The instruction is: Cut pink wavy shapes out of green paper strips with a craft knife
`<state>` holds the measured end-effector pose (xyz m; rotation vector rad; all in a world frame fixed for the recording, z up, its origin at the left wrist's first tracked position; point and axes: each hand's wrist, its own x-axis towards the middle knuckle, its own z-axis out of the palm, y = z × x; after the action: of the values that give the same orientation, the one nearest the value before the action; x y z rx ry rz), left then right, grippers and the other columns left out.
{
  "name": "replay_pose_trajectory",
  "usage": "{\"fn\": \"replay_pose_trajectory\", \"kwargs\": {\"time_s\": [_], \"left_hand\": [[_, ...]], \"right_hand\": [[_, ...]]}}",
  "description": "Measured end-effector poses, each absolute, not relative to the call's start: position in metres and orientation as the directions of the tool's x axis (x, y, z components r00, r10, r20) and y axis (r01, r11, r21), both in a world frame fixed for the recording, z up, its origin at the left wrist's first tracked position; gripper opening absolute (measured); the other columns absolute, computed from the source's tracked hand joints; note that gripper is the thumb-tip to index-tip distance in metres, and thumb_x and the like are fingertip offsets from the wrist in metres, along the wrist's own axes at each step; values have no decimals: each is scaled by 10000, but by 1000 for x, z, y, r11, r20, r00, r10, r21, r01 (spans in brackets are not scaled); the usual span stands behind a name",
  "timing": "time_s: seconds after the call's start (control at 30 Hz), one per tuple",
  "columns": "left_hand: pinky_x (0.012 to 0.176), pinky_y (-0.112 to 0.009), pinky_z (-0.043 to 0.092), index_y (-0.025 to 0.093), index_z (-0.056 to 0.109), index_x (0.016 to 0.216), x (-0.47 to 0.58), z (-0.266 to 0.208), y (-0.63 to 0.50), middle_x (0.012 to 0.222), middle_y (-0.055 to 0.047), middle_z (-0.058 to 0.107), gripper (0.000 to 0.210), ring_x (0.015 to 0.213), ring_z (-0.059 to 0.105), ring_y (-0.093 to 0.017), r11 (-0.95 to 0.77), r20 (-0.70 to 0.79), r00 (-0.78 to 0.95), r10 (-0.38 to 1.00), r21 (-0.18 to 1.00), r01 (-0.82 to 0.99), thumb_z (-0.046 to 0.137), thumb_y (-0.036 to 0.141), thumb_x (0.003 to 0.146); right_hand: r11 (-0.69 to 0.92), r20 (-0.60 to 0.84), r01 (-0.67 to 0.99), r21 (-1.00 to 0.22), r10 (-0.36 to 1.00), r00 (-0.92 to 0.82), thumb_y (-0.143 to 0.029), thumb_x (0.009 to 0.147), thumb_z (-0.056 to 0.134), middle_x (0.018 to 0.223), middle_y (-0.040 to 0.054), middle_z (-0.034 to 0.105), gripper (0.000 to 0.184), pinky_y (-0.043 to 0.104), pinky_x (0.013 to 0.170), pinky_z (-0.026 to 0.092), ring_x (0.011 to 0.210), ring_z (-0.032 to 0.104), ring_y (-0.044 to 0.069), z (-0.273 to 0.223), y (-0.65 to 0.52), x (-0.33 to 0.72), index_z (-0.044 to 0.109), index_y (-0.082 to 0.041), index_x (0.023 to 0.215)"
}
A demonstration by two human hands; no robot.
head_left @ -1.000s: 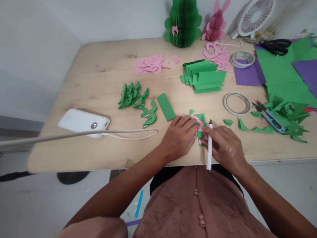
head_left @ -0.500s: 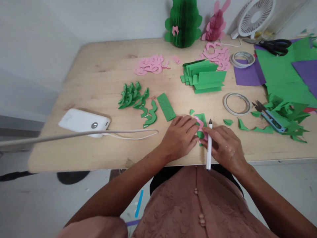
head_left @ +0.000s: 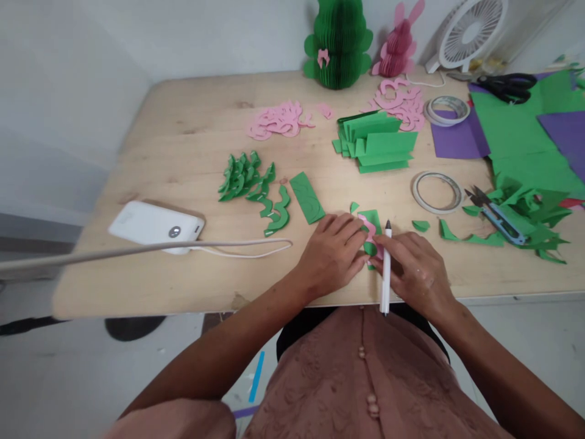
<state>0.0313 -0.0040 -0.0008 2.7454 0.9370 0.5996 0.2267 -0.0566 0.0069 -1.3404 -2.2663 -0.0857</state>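
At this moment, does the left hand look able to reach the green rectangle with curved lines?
Likely yes: the green rectangle lies just beyond the left hand, and nothing visible covers it. The hand's fingers are at the pink cutout, though, so it would probably have to leave that first.

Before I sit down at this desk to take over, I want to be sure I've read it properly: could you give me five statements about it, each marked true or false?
1. The right hand holds a white pen. True.
2. The left hand holds the scissors. False: its fingers are on the pink wavy cutout and green paper rectangle; the black-handled scissors lie at the far right.
3. A white handheld-style fan stands at the back right. True.
4. The pink paper rabbit stands left of the green honeycomb figure. False: the pink paper rabbit is right of the green honeycomb figure.
5. Both tape rolls lie on purple paper. False: the nearer tape roll lies on bare wood.
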Motion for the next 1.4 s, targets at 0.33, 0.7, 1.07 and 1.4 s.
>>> {"fn": "replay_pose_trajectory", "kwargs": {"time_s": [0.33,0.7,1.07,1.4], "left_hand": [[1045,-451,389,130,609,1138,31,-1,-5,1250,-110,628,307,1226,505,-287,-786,324,717,617,300,541,522,359,952],[1040,-448,396,131,614,1134,32,-2,-4,1235,-107,636,281,1215,512,-278,-788,342,711,615,299,538,509,314,948],[1046,-453,390,137,614,1130,33,-1,-4,1228,-111,636,290,1214,513,-282,-784,319,717,619,296,545,511,340,951],[1049,-450,386,130,610,1129,32,-1,-5,1235,-103,633,299,1214,509,-284,-786,326,716,617,298,542,521,353,950]], "right_hand": [[511,447,816,-269,817,-364,-134,907,559,883,80,700,294,338,690,472,797,612,217,5,-58,228,613,-179,1192],[502,434,832,-236,821,-373,-162,905,568,881,88,694,286,363,712,487,806,612,230,6,-58,227,633,-165,1184],[492,435,837,-240,825,-360,-181,906,570,878,88,694,280,367,711,459,808,610,234,7,-59,226,653,-170,1173],[485,469,852,-195,809,-353,-143,902,589,883,85,708,224,336,698,450,783,620,211,6,-59,228,623,-152,1123]]}}
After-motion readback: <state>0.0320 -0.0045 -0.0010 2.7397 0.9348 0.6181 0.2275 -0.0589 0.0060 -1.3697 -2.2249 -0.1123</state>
